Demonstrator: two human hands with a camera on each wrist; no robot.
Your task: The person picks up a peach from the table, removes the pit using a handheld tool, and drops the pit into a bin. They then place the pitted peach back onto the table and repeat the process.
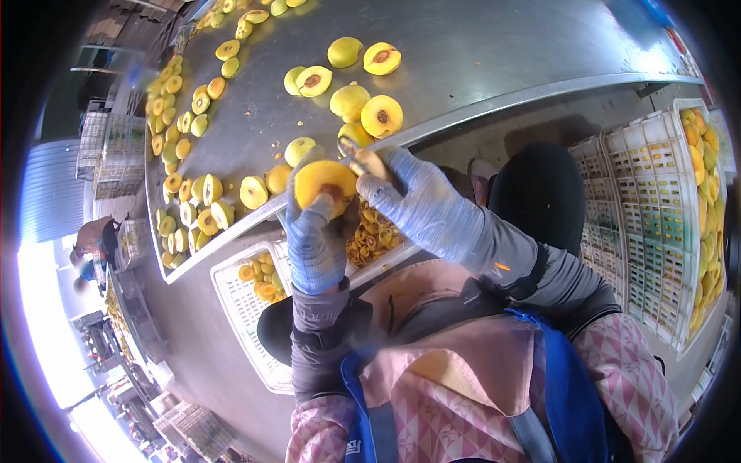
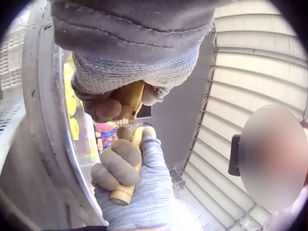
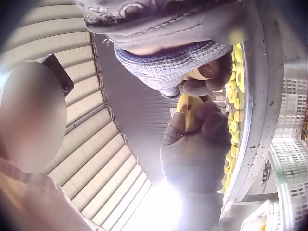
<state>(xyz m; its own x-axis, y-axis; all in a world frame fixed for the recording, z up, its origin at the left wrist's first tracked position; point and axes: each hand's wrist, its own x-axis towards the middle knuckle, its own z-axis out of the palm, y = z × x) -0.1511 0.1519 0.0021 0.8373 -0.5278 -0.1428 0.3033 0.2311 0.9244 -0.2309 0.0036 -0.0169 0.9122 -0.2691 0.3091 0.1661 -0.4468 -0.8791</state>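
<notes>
In the head view my gloved left hand (image 1: 315,251) holds a yellow peach half (image 1: 323,179), thumb on its reddish pit hollow. The gloved right hand (image 1: 436,208) grips a wooden-handled tool (image 1: 372,163) with a small curved metal end close beside the fruit. Curled fingers wrap the wooden handle (image 2: 122,194) in the left wrist view. From the right wrist, the peach half (image 3: 188,107) shows between the left hand's fingers and thumb. Both hands are over the near edge of a metal table (image 1: 478,46), where more cut peaches (image 1: 382,116) lie just beyond them.
Many peach halves (image 1: 253,192) cover the table's left side, inside its raised metal rim (image 1: 509,103). Below it stand a white crate (image 1: 231,287) of peach pieces and a container of reddish-brown scraps (image 1: 374,235). Tall white crates (image 1: 644,208) full of peaches stand at right.
</notes>
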